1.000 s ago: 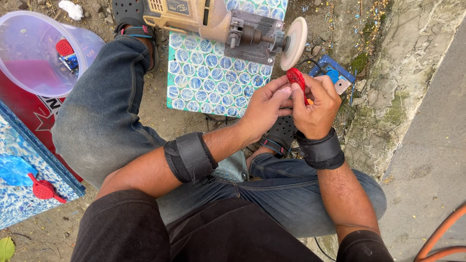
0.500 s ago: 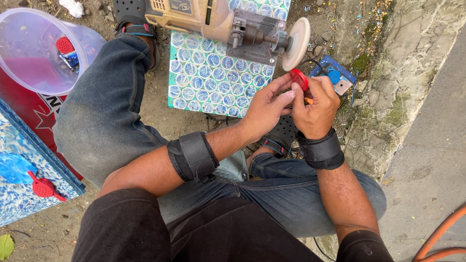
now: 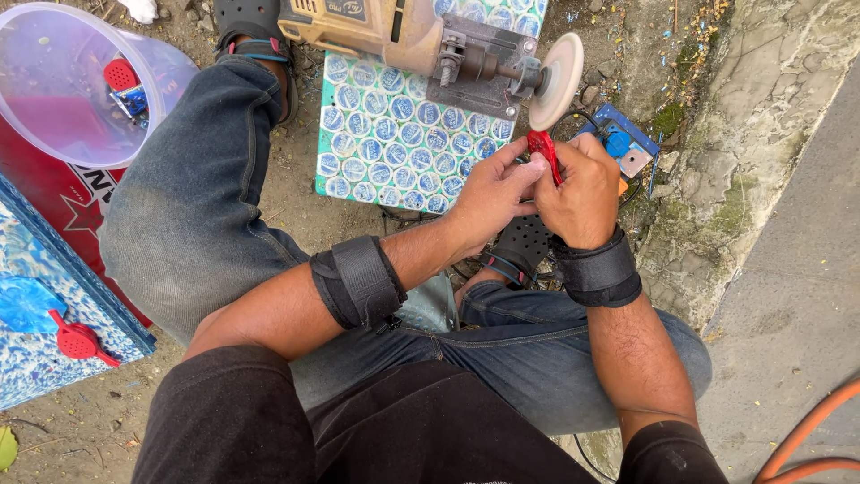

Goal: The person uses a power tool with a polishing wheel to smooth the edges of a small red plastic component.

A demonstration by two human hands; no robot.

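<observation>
Pinching red part (image 3: 543, 149) between both hands' fingers (image 3: 520, 161), below buffing wheel (image 3: 555, 81).

Both hands (image 3: 537, 193) lifted red piece (image 3: 543, 152) up closer under buffing wheel (image 3: 555, 81); gap nearly closed.

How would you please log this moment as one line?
left hand: holds red part | right hand: holds red part | red part: just below buffing wheel | motor: on patterned board
</observation>
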